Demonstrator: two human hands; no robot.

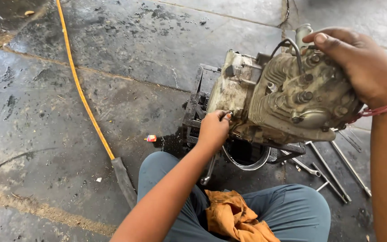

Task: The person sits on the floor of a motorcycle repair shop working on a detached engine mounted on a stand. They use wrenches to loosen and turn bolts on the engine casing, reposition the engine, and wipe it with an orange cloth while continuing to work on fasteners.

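Observation:
A dirty grey motorcycle engine [274,96] rests tilted on a black metal stand [194,118] in front of my knees. My left hand [213,129] grips the engine's lower left edge, fingers curled on the casing. My right hand [359,62] lies over the top right end of the cylinder head, near a black hose and several bolts. A red thread is tied around my right wrist.
An orange rag [236,219] lies on my lap. Long metal tools and spanners [332,172] lie on the floor to the right. A metal bowl [247,159] sits under the stand. A yellow hose [83,96] runs across the wet, oil-stained concrete floor at left.

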